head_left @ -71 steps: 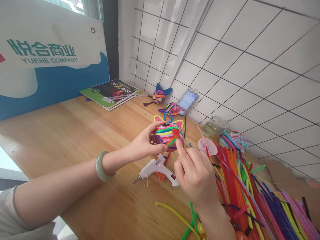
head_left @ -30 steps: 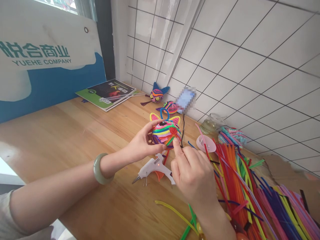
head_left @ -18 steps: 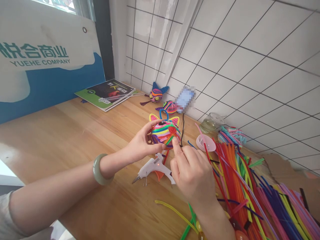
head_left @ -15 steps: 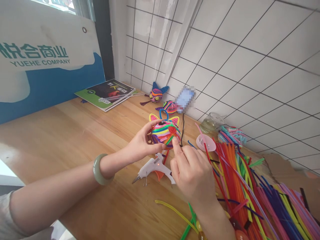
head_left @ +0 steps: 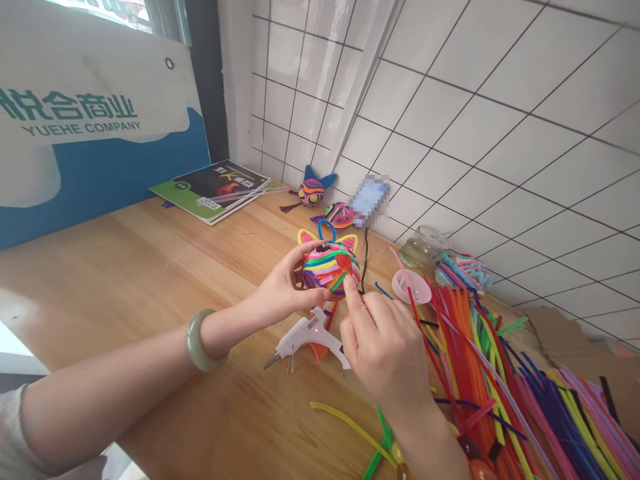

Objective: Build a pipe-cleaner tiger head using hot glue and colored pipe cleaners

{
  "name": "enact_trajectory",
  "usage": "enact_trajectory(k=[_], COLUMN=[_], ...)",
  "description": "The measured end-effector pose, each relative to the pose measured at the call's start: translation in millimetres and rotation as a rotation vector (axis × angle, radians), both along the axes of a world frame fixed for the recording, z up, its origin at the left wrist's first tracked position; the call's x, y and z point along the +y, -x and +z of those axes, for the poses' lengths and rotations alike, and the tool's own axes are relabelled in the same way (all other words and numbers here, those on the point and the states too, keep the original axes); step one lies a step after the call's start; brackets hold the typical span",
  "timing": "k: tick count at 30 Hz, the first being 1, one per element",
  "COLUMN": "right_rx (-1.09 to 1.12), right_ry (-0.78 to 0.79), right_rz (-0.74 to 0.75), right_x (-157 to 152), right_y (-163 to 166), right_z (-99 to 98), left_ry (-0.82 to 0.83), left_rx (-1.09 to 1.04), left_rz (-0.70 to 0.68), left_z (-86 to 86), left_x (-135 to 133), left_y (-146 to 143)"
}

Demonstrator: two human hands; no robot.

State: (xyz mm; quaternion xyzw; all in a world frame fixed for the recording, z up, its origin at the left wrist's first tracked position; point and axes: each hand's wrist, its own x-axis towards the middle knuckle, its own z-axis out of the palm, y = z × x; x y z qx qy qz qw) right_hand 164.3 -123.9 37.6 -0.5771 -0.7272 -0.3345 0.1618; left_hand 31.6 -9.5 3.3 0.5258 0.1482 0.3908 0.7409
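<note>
My left hand (head_left: 283, 273) is closed around the left side of a round, striped pipe-cleaner ornament (head_left: 333, 265). The ornament has pink-and-yellow ears, a blue loop on top and a red flower on its front. With its index finger stretched out, my right hand (head_left: 383, 340) touches the ornament just below the flower; its other fingers are curled, and I see nothing held in them. Below the ornament, on the wooden table, lies a white glue gun (head_left: 307, 337) with a glowing red light, its metal tip pointing left.
Bundles of coloured pipe cleaners (head_left: 460, 347) cover the right side. A pink bowl (head_left: 413, 287) and a glass jar (head_left: 423, 247) stand near the tiled wall. Behind the ornament are a blue-eared pipe-cleaner figure (head_left: 311, 190), another striped one (head_left: 339, 215) and a phone (head_left: 370, 199). Magazines (head_left: 215, 190) lie at the back left.
</note>
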Motion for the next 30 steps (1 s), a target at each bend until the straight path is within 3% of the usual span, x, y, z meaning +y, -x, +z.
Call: enact_trajectory(k=[30], right_rx=[0.021], right_ry=[0.003], right_rz=[-0.002], right_x=[0.4], right_y=[0.0], right_z=[-1.8], left_ry=[-0.025], left_rx=[0.036], left_rz=[0.003], left_z=[-3.4], left_x=[2.6], left_y=[0.3])
